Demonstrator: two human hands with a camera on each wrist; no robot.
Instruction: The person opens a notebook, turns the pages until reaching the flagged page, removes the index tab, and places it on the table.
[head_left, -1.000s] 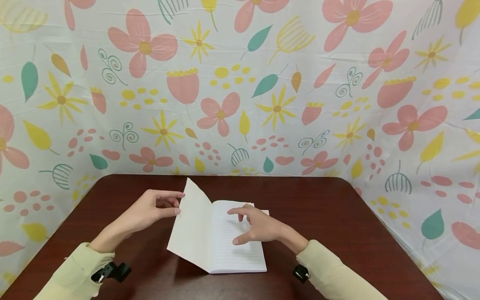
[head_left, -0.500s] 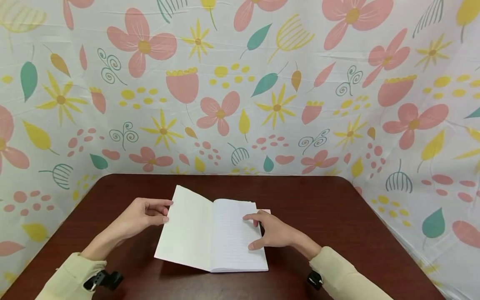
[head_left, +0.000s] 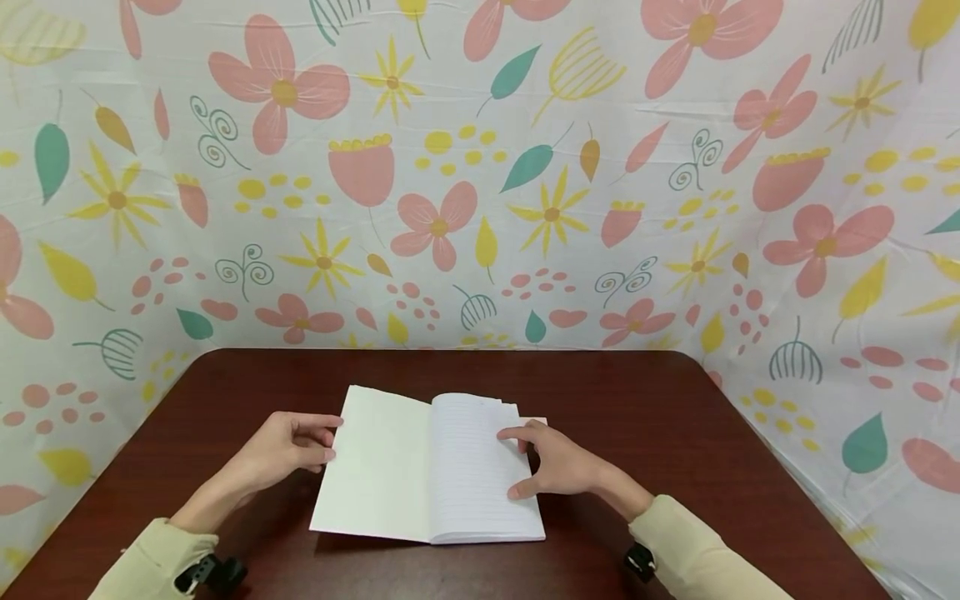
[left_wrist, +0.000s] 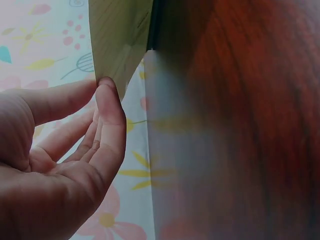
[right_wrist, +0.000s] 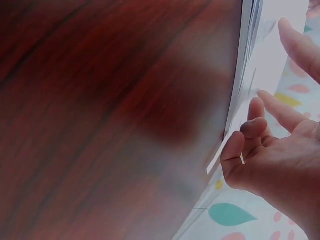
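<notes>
The notebook (head_left: pixel 427 471) is matt white paper, its right page faintly ruled. The table (head_left: pixel 675 417) is smooth, dark reddish wood-grain with slight sheen. The backdrop (head_left: pixel 480 167) is creased printed cloth.

One open notebook (head_left: pixel 427 471), one dark wooden table (head_left: pixel 675 433), two hands: left hand (head_left: pixel 281 450), right hand (head_left: pixel 558 465).
</notes>
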